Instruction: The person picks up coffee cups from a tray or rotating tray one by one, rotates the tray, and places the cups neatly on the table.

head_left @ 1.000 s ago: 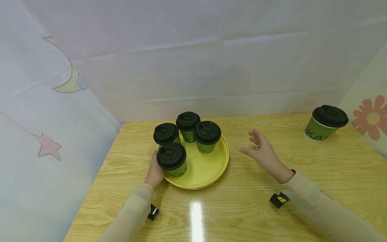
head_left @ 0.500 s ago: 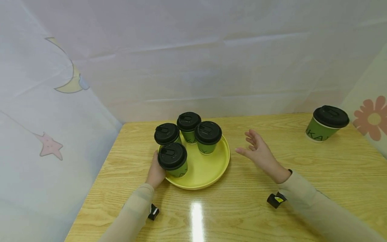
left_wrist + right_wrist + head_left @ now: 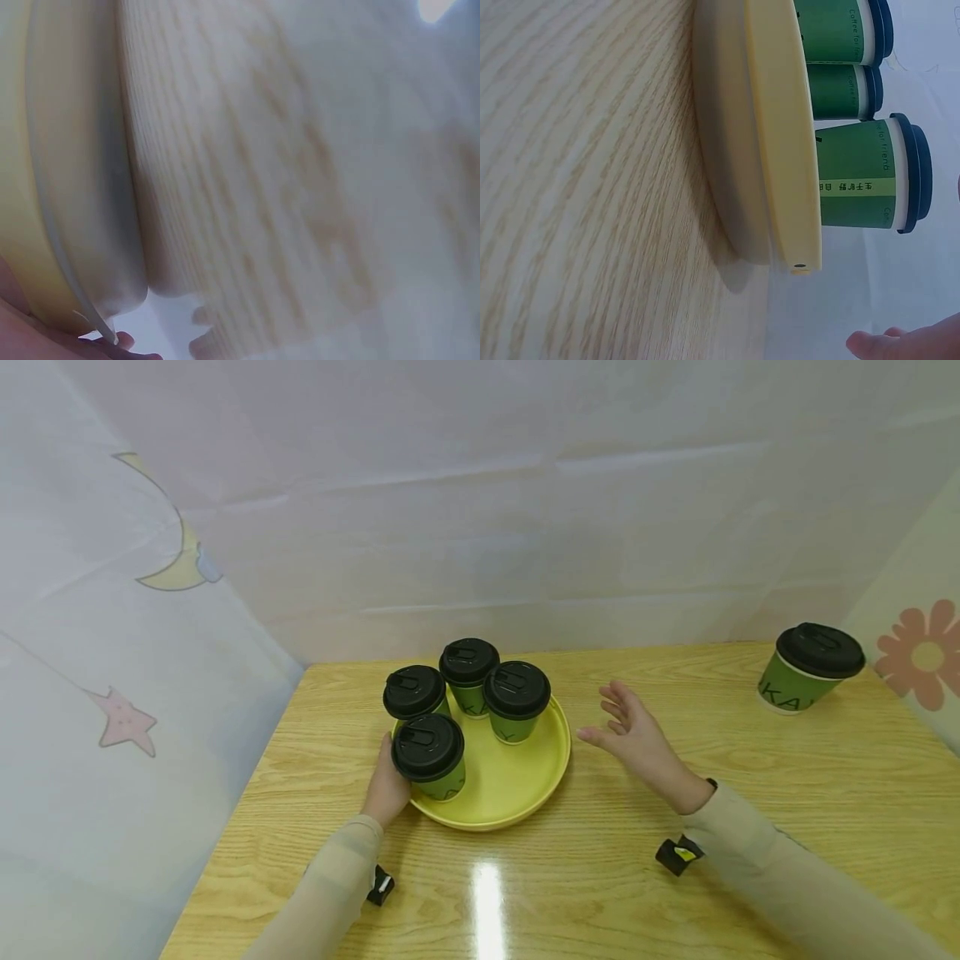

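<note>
A round yellow tray (image 3: pixel 510 785) rests on the wooden table, bearing several green paper coffee cups with black lids. The front-left cup (image 3: pixel 438 781) stands closest to my left hand (image 3: pixel 387 789), which grips the tray's left rim; its fingers are partly hidden behind that cup. In the left wrist view, fingertips (image 3: pixel 124 341) show at the tray's edge. My right hand (image 3: pixel 637 743) hovers just right of the tray, apart from it, fingers spread and relaxed, holding nothing. The right-hand cup (image 3: pixel 513 727) on the tray is nearest to it.
Another lidded green coffee cup (image 3: pixel 798 681) stands alone at the table's far right. A pale cloth wall (image 3: pixel 465 543) borders the back of the wooden table (image 3: pixel 600 893). Side cloths carry moon, star and flower prints.
My right hand has drifted slightly left, closer to the tray's right rim. The left hand, the tray and the cups stay put.
</note>
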`<action>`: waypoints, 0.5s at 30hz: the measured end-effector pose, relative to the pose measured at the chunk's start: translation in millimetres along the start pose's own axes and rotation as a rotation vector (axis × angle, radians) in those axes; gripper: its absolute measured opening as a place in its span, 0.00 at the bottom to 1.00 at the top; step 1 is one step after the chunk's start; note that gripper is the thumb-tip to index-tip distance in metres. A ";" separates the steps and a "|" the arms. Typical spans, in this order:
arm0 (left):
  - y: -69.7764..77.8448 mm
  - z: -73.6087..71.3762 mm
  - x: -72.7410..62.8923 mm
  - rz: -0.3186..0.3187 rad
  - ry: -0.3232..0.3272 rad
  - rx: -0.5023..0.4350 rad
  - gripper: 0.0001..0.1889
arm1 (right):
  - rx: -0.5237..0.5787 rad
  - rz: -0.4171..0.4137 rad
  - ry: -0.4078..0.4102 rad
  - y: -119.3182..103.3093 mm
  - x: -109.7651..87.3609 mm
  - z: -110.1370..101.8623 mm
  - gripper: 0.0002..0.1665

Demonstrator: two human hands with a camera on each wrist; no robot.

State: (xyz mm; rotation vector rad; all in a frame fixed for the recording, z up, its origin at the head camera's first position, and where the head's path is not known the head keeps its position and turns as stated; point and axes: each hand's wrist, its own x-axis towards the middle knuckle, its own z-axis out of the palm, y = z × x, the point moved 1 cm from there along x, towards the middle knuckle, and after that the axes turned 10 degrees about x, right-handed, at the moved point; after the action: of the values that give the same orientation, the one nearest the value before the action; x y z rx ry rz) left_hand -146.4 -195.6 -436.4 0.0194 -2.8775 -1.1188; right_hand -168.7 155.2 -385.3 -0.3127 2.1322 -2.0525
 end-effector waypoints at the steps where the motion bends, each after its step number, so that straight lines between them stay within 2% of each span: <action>1: 0.1 -0.1 -0.1 0.004 0.003 0.002 0.28 | 0.003 -0.002 -0.002 0.1 0.3 0.2 0.58; 8: 0.7 -0.4 0.1 0.006 0.000 0.011 0.27 | -0.011 -0.013 -0.015 0.6 2.7 4.5 0.59; 15: 1.7 -1.3 0.6 -0.021 -0.033 0.013 0.29 | -0.011 -0.028 -0.026 0.3 4.8 9.5 0.59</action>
State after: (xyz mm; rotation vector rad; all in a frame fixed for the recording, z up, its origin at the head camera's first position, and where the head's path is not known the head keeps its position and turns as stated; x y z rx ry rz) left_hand -146.9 -195.2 -434.2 0.0321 -2.9199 -1.1147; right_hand -170.8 144.8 -385.8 -0.3714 2.1365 -2.0408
